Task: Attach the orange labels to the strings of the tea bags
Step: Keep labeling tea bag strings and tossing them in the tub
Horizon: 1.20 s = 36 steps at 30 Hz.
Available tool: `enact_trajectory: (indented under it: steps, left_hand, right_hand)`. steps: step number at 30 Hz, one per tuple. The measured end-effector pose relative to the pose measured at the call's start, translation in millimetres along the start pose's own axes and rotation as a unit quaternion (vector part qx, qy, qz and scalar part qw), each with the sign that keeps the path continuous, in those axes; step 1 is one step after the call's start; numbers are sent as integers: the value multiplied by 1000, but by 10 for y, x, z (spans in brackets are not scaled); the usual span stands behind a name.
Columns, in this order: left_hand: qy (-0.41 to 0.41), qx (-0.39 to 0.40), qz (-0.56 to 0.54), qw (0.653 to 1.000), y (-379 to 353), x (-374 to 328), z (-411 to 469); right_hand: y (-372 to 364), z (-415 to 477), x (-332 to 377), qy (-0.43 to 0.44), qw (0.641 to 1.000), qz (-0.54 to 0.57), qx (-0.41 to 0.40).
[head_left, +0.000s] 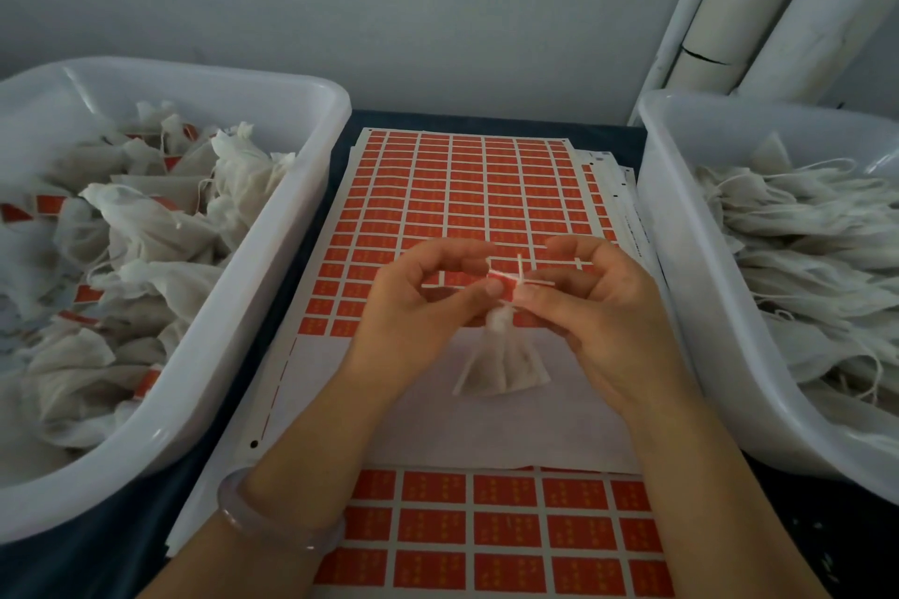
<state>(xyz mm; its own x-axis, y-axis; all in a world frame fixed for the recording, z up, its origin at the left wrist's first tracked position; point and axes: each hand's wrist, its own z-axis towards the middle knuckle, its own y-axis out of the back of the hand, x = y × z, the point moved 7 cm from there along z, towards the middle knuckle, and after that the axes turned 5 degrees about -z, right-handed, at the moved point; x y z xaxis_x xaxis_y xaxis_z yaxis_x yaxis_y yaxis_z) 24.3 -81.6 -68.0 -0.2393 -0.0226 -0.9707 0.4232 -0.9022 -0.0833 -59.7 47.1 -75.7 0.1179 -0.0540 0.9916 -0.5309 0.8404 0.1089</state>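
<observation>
Dark surface under a pale wall carries it all. At the middle, the fingers (481, 291) of the left hand (418, 306) and of the right hand (601, 306) pinch one orange label (503, 286) from either side, with white string (520, 265) crossing it. Its tea bag (506, 367) is just below the hands, over a blank strip of the label sheet (467, 190). On the left, the left bin (311, 190) holds labelled bags. On the right, the right bin (669, 234) holds bags with bare strings.
</observation>
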Motion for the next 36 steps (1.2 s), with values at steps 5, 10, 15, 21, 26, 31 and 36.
enact_trajectory:
  steps: [5,10,15,21,26,31,36]
  left_hand:
    - [-33,-72,59,995,96,-19,-8]
    - [-30,-21,10,999,5,-31,-22]
    - [-8,-7,-44,999,-38,-37,-50]
    - [-4,-21,-43,999,-38,-20,-47]
    - [-4,-23,-46,999,-44,-22,-48]
    - [-12,-20,-54,998,-53,-33,-49]
    - [-15,-18,-56,998,-49,-36,-54]
  right_hand:
    - [-35,-28,72,39,999,-23,5]
    - [-41,-55,135,83,995,-46,-22]
    - [6,-80,189,115,990,-50,-56]
    - [6,-89,215,117,991,-44,-56]
    - [24,-97,218,123,989,-43,-71]
    - [31,-101,229,135,986,-55,-87]
    - [29,-101,227,136,984,-60,-95]
